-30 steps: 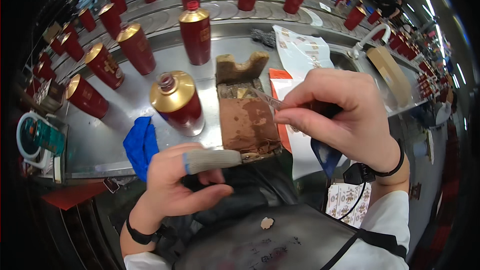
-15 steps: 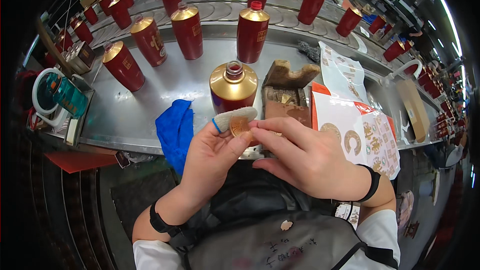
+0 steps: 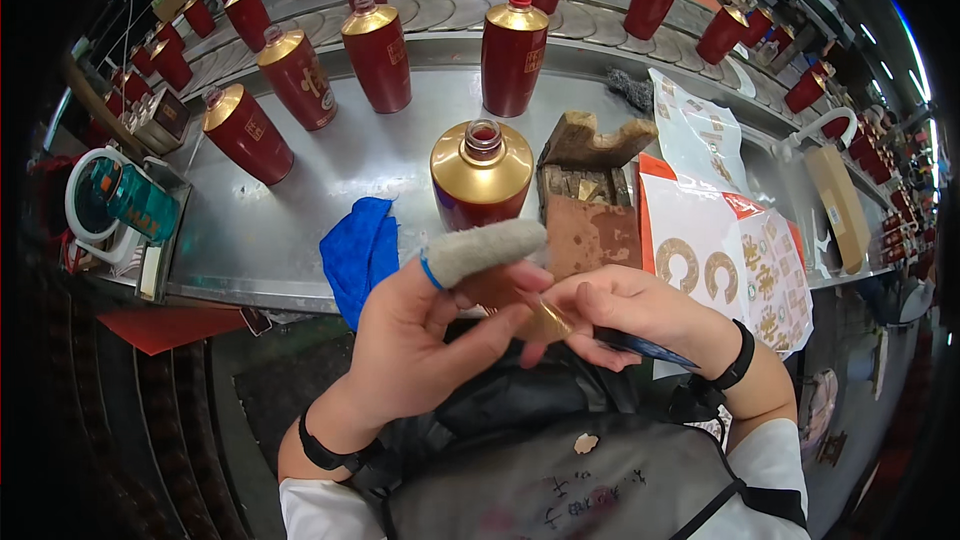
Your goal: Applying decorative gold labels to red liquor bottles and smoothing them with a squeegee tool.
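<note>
A steel surface [image 3: 300, 230] was shown with its near edge just ahead of the hands. Near that edge, at its middle, stood an uncapped red bottle [image 3: 481, 172] with a rounded gold shoulder. A crumpled blue cloth [image 3: 360, 252] lay to its left at the near edge, a worn brown block [image 3: 590, 195] touched its right side, and printed paper sheets [image 3: 725, 260] lay further right, overhanging the edge. Further red-and-gold bottles [image 3: 515, 50] stood in a curved row along the far edge.

The left hand [image 3: 420, 340], its forefinger covered by a grey felt cot [image 3: 485, 248], was closed on a small gold foil piece [image 3: 545, 322], held below the near edge, in front of the bottle. The right hand [image 3: 630, 315] was pinched on the same piece, with a dark flat tool [image 3: 640, 345] tucked under its fingers.

Compared with half a second before, the hands were seen lower and nearer the body, so the bottle's neck was left unobstructed.
</note>
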The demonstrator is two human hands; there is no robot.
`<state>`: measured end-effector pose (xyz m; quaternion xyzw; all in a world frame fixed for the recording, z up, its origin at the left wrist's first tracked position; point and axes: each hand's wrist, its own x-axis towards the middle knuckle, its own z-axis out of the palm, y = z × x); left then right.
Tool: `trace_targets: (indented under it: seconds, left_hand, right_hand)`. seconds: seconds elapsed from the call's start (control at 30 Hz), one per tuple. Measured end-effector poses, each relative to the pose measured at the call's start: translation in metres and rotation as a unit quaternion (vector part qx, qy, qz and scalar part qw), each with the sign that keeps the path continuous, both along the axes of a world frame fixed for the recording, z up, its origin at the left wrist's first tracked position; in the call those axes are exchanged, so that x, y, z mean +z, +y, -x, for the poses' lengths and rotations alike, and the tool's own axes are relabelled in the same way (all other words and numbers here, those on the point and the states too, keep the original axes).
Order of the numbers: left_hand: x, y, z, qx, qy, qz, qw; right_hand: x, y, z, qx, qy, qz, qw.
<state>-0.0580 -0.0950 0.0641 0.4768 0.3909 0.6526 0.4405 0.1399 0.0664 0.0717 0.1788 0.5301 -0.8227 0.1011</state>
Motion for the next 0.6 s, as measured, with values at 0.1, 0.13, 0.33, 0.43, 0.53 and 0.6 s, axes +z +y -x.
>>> trace_targets:
  seconds: [0.1, 0.13, 0.33, 0.43, 0.53, 0.6]
  left_hand:
    - [0.003, -0.006, 0.000, -0.021, 0.061, 0.002, 0.998]
    - [0.002, -0.007, 0.001, -0.021, 0.056, 0.002, 0.998]
    - [-0.004, -0.004, 0.006, 0.049, 0.048, -0.014, 0.998]
    - [0.000, 0.009, 0.014, 0.124, 0.107, -0.045, 0.985]
    - [0.007, 0.024, 0.022, 0.197, 0.089, -0.024, 0.976]
    - [0.010, 0.035, 0.027, 0.208, 0.079, -0.037, 0.974]
  right_hand:
    - [-0.006, -0.005, 0.003, -0.032, 0.000, 0.060, 0.998]
    - [-0.006, -0.006, 0.005, -0.047, 0.003, 0.050, 0.998]
    - [0.003, -0.012, 0.015, -0.150, 0.093, 0.060, 0.983]
    - [0.013, -0.003, 0.025, -0.199, 0.099, -0.040, 0.974]
    - [0.022, 0.013, 0.041, -0.237, 0.137, -0.148, 0.950]
    - [0.023, 0.022, 0.057, -0.254, 0.129, -0.188, 0.940]
